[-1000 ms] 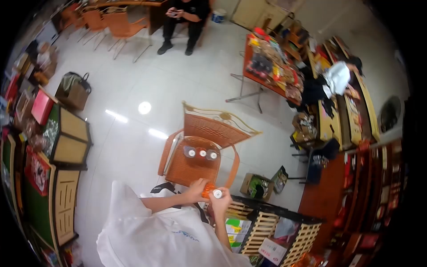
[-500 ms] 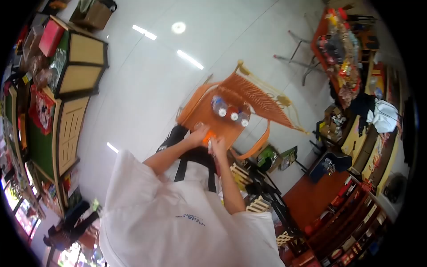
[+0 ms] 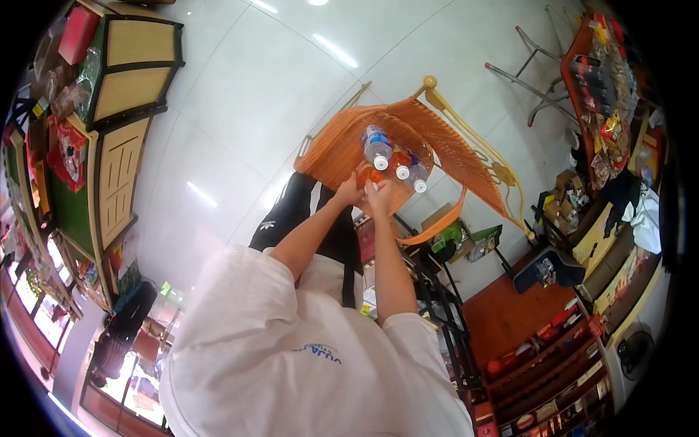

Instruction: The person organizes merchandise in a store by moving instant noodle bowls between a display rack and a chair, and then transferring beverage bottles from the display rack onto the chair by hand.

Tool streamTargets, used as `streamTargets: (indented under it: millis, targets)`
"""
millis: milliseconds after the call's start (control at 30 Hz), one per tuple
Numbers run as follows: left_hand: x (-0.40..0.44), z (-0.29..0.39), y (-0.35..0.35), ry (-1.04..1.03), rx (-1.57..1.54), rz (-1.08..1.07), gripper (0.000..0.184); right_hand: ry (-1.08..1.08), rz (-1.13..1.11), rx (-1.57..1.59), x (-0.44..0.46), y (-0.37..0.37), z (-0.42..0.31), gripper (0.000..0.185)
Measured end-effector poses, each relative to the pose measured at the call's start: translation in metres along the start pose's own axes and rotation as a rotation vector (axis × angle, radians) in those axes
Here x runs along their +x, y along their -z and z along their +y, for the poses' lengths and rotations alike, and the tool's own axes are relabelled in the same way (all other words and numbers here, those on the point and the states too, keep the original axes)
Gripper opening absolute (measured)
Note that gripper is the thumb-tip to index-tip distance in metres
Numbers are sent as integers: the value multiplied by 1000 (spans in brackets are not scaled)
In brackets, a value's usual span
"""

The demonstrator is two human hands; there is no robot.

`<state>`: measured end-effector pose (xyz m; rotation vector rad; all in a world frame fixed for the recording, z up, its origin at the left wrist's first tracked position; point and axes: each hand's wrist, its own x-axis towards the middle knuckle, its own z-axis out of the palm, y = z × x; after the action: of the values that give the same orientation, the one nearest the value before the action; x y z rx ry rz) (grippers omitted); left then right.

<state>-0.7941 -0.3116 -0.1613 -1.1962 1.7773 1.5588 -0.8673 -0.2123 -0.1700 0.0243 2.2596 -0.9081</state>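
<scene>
My left hand [image 3: 351, 191] is closed around a small bottle of orange drink [image 3: 370, 174], held over the near part of the orange woven chair seat [image 3: 331, 154]. At the bottle's near end, my right hand [image 3: 378, 197] has its fingers closed by the white cap. Just beyond my hands, three other bottles lean together on the seat. One is clear with a blue label [image 3: 376, 146], the middle one is orange-red [image 3: 400, 163], and the third is clear [image 3: 416, 177]; all have white caps.
The chair's yellow frame [image 3: 477, 149] rises behind the bottles. A folding-leg table [image 3: 575, 65] with packaged goods stands far right. Wooden shelving [image 3: 120, 189] lines the left. A black rack [image 3: 437, 313] stands near my right arm, and a dark blue bin [image 3: 547, 273] lies beyond it.
My hands and the orange bottle have moved forward, a little closer to the three bottles on the seat. The whole view has shifted slightly. Both hands still hold the bottle.
</scene>
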Motion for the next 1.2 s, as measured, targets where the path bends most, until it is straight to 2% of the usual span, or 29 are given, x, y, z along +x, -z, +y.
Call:
streamTargets:
  millis: [67,100,167,233,300,367,433,533,600,633,667,700,733,767,800,833,867,900,933,967,1000,1033,1067,1100,1133,1167,1200]
  targets:
    - [7,3,8,-1,-61,-99,86,52,42,-65,-9,9,-30,38]
    - [5,7,12,26,-62,-151,85,17,11,-3,-3,5,-18,38]
    - [0,7,11,56,-89,-150,84,22,11,31,8,-5,2,37]
    - [-5,5,13,75,-112,-150,83,26,13,106,-1,-3,-14,35]
    - [-9,1,14,26,-191,-164,80,36,19,179,-8,-4,-26,33]
    - [-12,-5,11,-12,-233,-216,77,-179,50,400,-18,-4,-28,31]
    - [-21,3,18,-63,-264,-269,75,-186,51,416,-27,2,-39,33]
    - [-30,13,17,-85,-117,-294,68,-168,44,466,-39,13,-43,37]
    - [-25,6,10,-224,-243,-319,61,-131,51,508,-50,23,-40,38]
    - [-31,8,17,-380,-64,-302,55,-44,-24,418,-60,29,-39,34]
    - [-24,-2,16,-435,54,-274,51,44,-76,328,-67,37,-37,31]
    - [-21,-9,19,-508,66,-308,46,-63,-181,498,-72,38,-21,23]
    - [-30,-1,33,-554,139,-355,43,-6,-155,582,-76,36,-6,17]
    - [-20,-24,30,-670,181,-274,42,140,-147,442,-92,44,-2,15]
    - [-32,-17,43,-677,285,-233,40,7,40,772,-110,34,4,16]
    - [-86,32,77,-514,559,-297,41,55,2,705,-121,29,30,22]
    - [-47,-26,69,-879,640,3,44,84,35,580,-138,37,36,27]
    - [-48,-29,82,-714,655,-114,48,93,59,457,-157,43,35,32]
    - [-70,-17,99,-655,685,-105,51,74,125,394,-176,48,39,32]
    - [-28,-66,103,-786,743,21,51,64,223,359,-187,46,57,28]
    - [-42,-58,122,-558,757,-124,51,68,206,434,-210,62,57,24]
    - [-62,-48,133,-566,813,-35,47,46,298,448,-221,54,88,24]
    - [-42,-69,146,-651,855,-56,39,18,381,461,-228,50,116,24]
    - [-52,-65,162,-563,789,-182,40,-68,487,378,-263,71,108,27]
    - [-47,-66,167,-352,869,-187,35,-126,532,533,-286,81,114,28]
    - [-42,-58,169,-485,1244,-252,27,-191,595,483,-298,82,137,28]
    - [-46,-50,165,-400,1196,-243,24,-301,651,587,-323,96,135,26]
